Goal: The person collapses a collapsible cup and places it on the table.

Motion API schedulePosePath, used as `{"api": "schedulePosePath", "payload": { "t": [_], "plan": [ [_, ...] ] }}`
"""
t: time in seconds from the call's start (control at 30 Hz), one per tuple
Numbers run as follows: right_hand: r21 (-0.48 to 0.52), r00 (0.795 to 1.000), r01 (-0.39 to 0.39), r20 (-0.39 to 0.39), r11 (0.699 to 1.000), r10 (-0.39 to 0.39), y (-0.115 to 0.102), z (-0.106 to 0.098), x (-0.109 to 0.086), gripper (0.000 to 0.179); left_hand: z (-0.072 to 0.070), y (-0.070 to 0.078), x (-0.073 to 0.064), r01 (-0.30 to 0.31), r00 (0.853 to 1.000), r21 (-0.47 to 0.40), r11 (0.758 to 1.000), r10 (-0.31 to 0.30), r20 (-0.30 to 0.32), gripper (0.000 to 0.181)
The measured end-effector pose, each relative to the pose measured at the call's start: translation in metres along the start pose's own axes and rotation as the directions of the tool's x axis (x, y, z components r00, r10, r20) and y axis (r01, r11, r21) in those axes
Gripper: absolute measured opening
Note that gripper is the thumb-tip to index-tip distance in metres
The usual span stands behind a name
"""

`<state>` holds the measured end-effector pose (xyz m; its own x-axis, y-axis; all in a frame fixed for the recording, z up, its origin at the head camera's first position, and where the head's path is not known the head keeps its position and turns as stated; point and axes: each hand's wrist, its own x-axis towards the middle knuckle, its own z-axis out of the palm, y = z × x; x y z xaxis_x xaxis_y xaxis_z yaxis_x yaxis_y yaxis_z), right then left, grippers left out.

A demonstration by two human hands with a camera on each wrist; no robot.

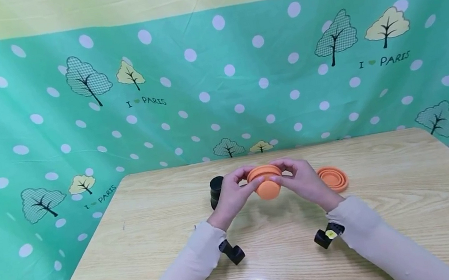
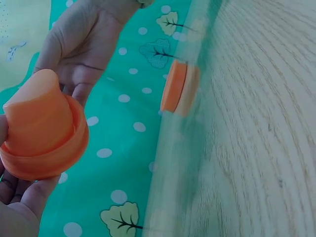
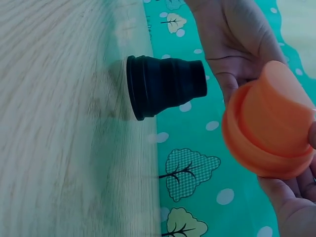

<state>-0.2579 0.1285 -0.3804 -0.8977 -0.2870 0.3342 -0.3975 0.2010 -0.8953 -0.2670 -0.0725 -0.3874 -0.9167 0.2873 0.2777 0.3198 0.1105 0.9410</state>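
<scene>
Off-white sleeves, cut off below, lead us to the left hand and right hand, both pinching an orange collapsible cup above the wooden table; we cannot make out every fingertip behind its rim. Beyond, the left hand partly hides a black stepped cup; near the right lies a ringed orange disc, possibly another cup, flattened. Behind hangs a polka-dot curtain.
</scene>
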Motion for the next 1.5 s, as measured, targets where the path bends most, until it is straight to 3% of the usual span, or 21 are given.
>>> {"api": "schedulePosePath", "payload": {
  "t": [0.13,0.33,0.47,0.73,0.87,1.0,1.17,1.4,1.5],
  "plan": [
    [-0.014,0.997,0.016,-0.072,1.0,-0.017,-0.003,-0.001,0.0,0.031,-0.001,0.0,0.001,-0.002,1.0,-0.062,0.998,0.001,-0.003,0.034],
    [0.038,0.993,0.021,-0.121,0.999,-0.016,-0.005,-0.003,0.0,0.032,0.001,0.0,0.003,-0.04,0.997,-0.161,0.986,0.049,0.055,0.037],
    [0.04,0.992,0.028,-0.128,0.999,-0.023,-0.004,-0.003,0.0,0.033,0.003,0.004,0.003,-0.074,0.995,-0.15,0.986,0.083,0.054,0.037],
    [0.028,0.991,0.037,-0.133,0.999,-0.033,-0.002,-0.001,0.0,0.034,0.006,0.028,-0.007,-0.102,0.995,-0.12,0.988,0.103,0.003,0.034],
    [0.046,0.993,0.026,-0.114,0.999,-0.02,-0.002,0.0,0.0,0.035,0.007,0.03,-0.007,-0.107,0.994,-0.103,0.989,0.103,-0.041,0.032],
    [0.113,0.997,-0.036,-0.064,0.993,0.044,-0.003,0.0,-0.001,0.038,0.007,0.033,-0.007,-0.099,0.993,-0.089,0.991,0.094,-0.065,0.032],
    [0.122,0.996,-0.088,0.007,0.989,0.088,-0.004,-0.003,-0.002,0.041,0.007,0.036,-0.009,-0.107,0.994,-0.03,0.994,0.106,-0.02,0.033],
    [-0.001,0.995,-0.057,0.081,0.998,0.057,-0.003,-0.003,0.0,0.043,0.004,0.033,-0.009,-0.091,0.995,0.039,0.995,0.089,0.036,0.037],
    [-0.03,0.994,-0.073,0.082,0.997,0.075,0.0,-0.003,0.0,0.043,0.004,0.032,-0.009,-0.057,0.997,0.043,0.997,0.055,0.059,0.04]
  ]
}}
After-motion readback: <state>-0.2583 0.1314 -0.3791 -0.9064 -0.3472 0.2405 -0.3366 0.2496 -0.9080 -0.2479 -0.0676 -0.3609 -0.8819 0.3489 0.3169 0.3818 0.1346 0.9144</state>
